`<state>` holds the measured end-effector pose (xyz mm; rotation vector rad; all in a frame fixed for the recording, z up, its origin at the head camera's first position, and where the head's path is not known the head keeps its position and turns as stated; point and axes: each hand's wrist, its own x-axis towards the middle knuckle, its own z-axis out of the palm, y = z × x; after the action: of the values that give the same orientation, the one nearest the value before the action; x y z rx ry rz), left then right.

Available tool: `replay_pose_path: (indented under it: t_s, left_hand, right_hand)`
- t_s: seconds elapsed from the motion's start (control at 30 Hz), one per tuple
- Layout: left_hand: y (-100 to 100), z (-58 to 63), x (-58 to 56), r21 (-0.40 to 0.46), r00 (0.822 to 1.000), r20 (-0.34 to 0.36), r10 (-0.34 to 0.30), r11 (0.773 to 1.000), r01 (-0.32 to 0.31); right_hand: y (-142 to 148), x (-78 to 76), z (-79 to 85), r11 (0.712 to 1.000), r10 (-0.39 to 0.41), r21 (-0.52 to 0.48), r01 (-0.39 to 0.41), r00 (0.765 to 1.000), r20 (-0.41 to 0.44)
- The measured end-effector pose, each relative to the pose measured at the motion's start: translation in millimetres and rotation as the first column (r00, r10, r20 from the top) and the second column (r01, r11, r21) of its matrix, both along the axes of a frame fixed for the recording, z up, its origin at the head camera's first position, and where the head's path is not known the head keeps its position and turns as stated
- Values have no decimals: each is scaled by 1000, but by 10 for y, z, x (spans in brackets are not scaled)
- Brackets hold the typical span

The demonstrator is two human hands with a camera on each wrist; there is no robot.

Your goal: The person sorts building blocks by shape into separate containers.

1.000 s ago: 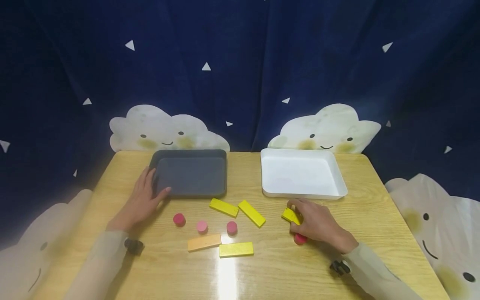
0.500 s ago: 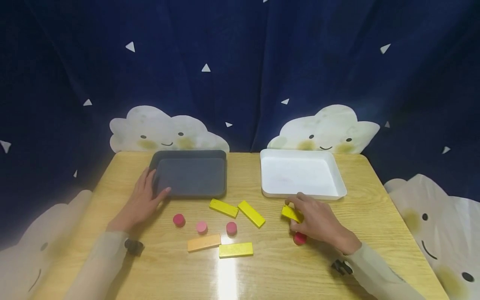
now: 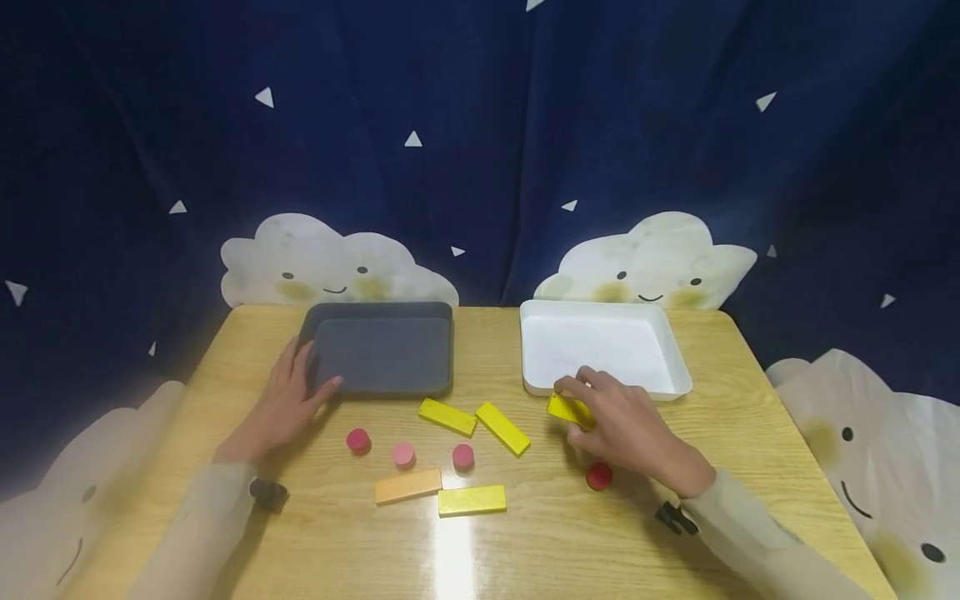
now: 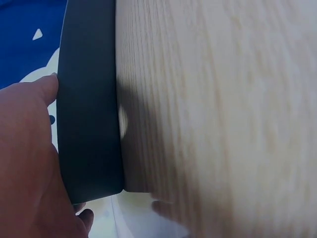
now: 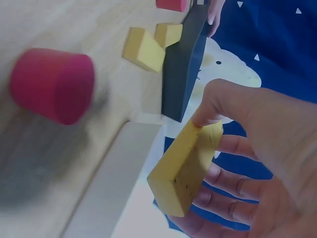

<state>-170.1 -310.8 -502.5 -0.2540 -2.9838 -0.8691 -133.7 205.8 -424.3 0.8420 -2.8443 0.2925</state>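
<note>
Since the right hand [image 3: 624, 418], pinching a yellow block [image 3: 568, 412], shifted toward eleven o'clock, the white tray [image 3: 570, 343] lies nearer. The left hand [image 3: 279, 410], fingers relaxed, touches the dark tray [image 3: 382, 354].

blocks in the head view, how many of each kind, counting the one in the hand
Yellow bars: 4, one of them held in the right hand
Orange bar: 1
Round red or pink blocks: 4
Total: 9
</note>
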Motion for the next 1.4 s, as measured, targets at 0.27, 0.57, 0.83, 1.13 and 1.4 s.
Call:
replay_pose_path:
  t_s: [0.27, 0.57, 0.83, 1.13, 1.4]
  left_hand:
    - [19, -23, -8, 17, 1000, -27, 10, 1000, -10]
    - [-5, 7, -26, 4, 1000, -22, -2, 1000, 2]
    - [-9, -75, -30, -5, 999, -46, -5, 1000, 5]
    - [41, -19, -10, -15, 999, -41, -3, 1000, 2]
    - [39, -1, 4, -18, 999, -33, 1, 1000, -2]
  right_hand:
    - [-238, -184, 165, 995, 98, -10, -98, 994, -45]
    - [-571, -459, 324, 982, 187, 29, -186, 981, -44]
    - [-895, -734, 397, 969, 245, 26, -245, 969, -4]
    - [-1242, -924, 405, 966, 256, 39, -257, 966, 21]
    - [-1595, -1059, 425, 951, 303, 47, -305, 952, 44]
